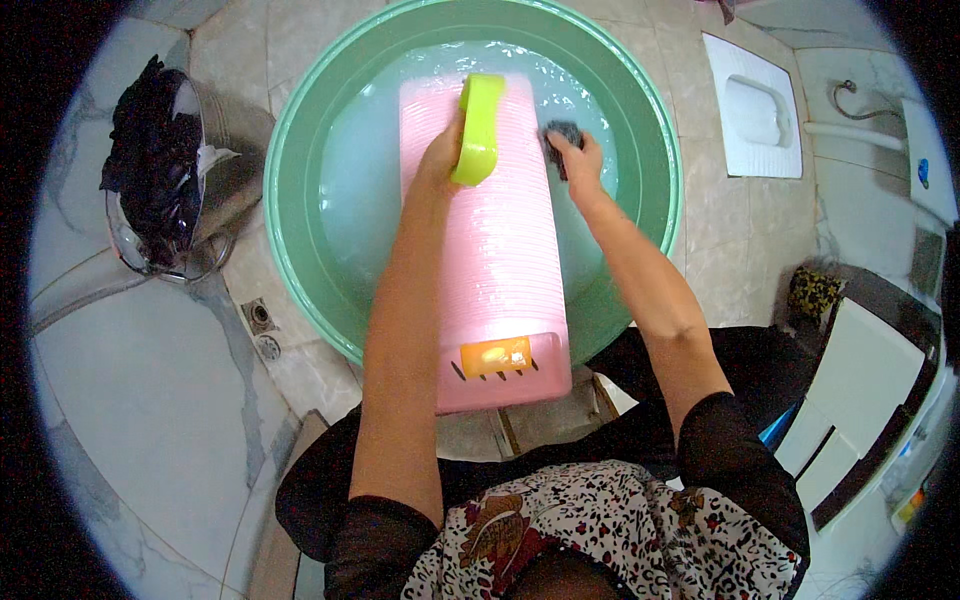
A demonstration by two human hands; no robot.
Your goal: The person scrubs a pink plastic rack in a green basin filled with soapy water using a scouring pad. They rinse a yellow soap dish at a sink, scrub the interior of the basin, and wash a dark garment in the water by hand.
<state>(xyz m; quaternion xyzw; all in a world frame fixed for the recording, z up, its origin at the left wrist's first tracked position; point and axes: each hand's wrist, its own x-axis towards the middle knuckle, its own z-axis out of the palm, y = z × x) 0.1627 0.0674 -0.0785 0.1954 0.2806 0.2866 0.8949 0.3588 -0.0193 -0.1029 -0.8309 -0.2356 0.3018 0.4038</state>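
A pink ribbed washboard (500, 240) leans in a large green tub (290, 260), its near end over the rim toward my lap. My left hand (443, 158) grips a lime-green scrub brush (483, 130) above the upper part of the board; the brush's underside is hidden. Beside the board's right edge, my right hand (582, 168) is closed on a small bunched dark grey cloth (564, 132), over the cloudy water (360, 150). An orange rectangular piece (480, 357) with a pale yellow middle sits at the washboard's near end.
To the left stands a metal bucket (230, 150) heaped with dark clothes (150, 160). Floor drains (258, 316) lie near the tub's left side. A white squat toilet (755, 110) is set in the floor at far right, and a white panelled object (860, 370) stands at right.
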